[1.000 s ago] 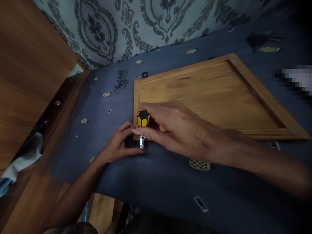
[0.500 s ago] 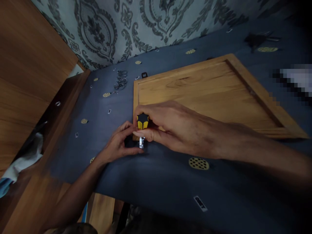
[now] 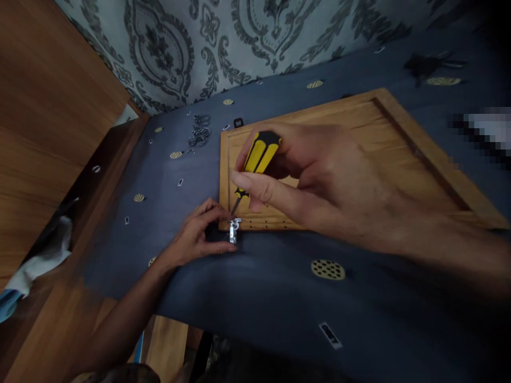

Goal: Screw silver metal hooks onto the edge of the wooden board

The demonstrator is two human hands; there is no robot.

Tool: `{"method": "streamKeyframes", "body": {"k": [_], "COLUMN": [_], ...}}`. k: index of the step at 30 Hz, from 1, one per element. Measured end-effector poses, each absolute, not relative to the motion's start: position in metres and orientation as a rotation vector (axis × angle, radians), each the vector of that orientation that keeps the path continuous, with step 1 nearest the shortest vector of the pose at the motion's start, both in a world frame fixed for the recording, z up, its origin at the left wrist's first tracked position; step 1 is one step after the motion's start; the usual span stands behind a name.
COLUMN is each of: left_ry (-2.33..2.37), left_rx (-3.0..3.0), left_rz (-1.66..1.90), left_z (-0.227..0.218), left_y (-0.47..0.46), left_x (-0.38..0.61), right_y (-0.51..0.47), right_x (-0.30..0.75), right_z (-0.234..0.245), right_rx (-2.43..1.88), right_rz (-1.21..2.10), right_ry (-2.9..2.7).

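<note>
A small metal hinge (image 3: 233,232) sits at the near left corner of a wooden cabinet door (image 3: 327,138), part of it jutting past the door's edge. My left hand (image 3: 199,229) steadies the hinge between thumb and fingers. In my right hand (image 3: 315,181) is a screwdriver (image 3: 261,153) with a yellow and black handle. The screwdriver leans to the right, and its tip points down at the hinge. Whether the tip touches a screw is too small to tell. Small dark holes or marks run along the door's near edge.
The door lies on a dark blue patterned cloth (image 3: 191,197). A cluster of metal pieces (image 3: 199,130), seemingly more hinges, lies at the back left. A dark tool (image 3: 431,65) is at the far right, near a blurred pixelated object. A wooden panel (image 3: 59,96) stands on the left.
My right hand has lifted up and to the right, and the screwdriver has gone from upright to tilted, showing its shaft. My left hand stays at the hinge.
</note>
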State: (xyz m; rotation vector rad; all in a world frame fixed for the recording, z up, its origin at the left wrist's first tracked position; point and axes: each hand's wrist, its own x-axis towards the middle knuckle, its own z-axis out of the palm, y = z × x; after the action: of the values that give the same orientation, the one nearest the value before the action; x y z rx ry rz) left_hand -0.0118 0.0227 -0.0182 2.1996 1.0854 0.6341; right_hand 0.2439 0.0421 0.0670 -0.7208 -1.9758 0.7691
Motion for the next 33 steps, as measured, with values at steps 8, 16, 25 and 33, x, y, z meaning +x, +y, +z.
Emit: {"method": "streamKeyframes", "body": {"k": [8, 16, 25, 33], "left_ry": [1.075, 1.067, 1.089, 1.063], "left_rx": [2.226, 2.242, 2.241, 2.263], "left_rz": [0.624, 0.609, 0.608, 0.618], "left_z": [-0.020, -0.019, -0.019, -0.021], "left_y": [0.023, 0.023, 0.022, 0.023], "left_x": [-0.013, -0.013, -0.013, -0.013], "right_y": [0.044, 0.042, 0.045, 0.045], "right_x": [0.241, 0.239, 0.238, 0.238], "right_z": [0.057, 0.056, 0.052, 0.052], "right_rx": [-0.652, -0.664, -0.663, -0.641], "right_rz": [0.737, 0.784, 0.768, 0.750], "right_ry": [-2.162, -2.167, -2.192, -2.229]}}
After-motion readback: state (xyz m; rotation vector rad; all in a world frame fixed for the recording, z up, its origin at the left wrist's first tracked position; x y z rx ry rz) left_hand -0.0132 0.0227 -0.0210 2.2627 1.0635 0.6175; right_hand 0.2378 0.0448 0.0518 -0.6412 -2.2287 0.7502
